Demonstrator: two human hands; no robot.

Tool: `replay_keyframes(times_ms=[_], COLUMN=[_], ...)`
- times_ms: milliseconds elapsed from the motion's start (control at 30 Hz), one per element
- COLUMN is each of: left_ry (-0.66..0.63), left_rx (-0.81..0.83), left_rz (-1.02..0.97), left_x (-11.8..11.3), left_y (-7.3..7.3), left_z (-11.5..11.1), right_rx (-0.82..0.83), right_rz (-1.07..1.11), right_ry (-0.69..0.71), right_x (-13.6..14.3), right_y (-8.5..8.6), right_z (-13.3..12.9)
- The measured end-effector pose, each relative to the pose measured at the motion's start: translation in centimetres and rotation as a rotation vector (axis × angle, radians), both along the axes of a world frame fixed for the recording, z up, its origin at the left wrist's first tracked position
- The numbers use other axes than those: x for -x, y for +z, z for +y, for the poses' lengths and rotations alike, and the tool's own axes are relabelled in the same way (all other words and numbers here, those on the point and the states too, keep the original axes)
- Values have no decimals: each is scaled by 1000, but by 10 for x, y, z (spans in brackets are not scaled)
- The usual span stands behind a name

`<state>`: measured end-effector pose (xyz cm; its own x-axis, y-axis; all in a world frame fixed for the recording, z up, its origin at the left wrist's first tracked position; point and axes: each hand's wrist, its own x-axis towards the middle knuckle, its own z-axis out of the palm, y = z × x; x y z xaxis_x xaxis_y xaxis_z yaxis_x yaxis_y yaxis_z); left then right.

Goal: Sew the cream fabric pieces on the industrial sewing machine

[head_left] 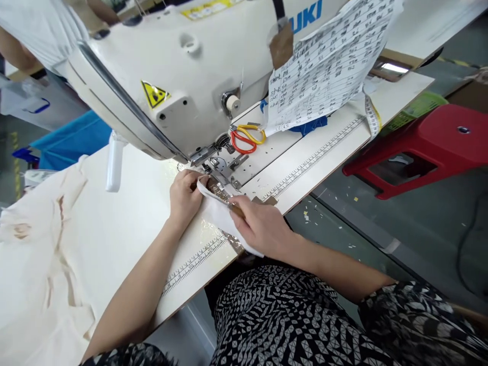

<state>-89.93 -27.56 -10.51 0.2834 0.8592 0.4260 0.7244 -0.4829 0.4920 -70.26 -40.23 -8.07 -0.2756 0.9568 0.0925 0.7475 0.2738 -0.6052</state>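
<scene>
A piece of white fabric lies at the front of the sewing machine, its folded edge curving up toward the presser foot area. My left hand rests on the table left of it, fingers curled and pinching the fabric's far end close to the needle. On the near side, my right hand is closed over the fabric's right edge. A thin brown and grey piece shows by its thumb and fingers; what it is I cannot make out. The fingertips of both hands are partly hidden.
Scissors with red and yellow handles lie beside the needle plate. A handwritten sheet hangs from the machine. Cream fabric spreads on the left table. A red stool stands right. A co-worker's sleeve shows behind.
</scene>
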Motion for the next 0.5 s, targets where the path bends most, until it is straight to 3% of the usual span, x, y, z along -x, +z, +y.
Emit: replay_keyframes(times_ms=[133, 500], left_ry=[-14, 16], left_rx=[72, 123], left_rz=[-146, -160], left_x=[1, -2], left_y=[2, 5], left_z=[2, 2], right_rx=[28, -61], right_rz=[-161, -185], right_ry=[-115, -80], right_x=[-5, 4], right_y=[-7, -12], right_z=[20, 36])
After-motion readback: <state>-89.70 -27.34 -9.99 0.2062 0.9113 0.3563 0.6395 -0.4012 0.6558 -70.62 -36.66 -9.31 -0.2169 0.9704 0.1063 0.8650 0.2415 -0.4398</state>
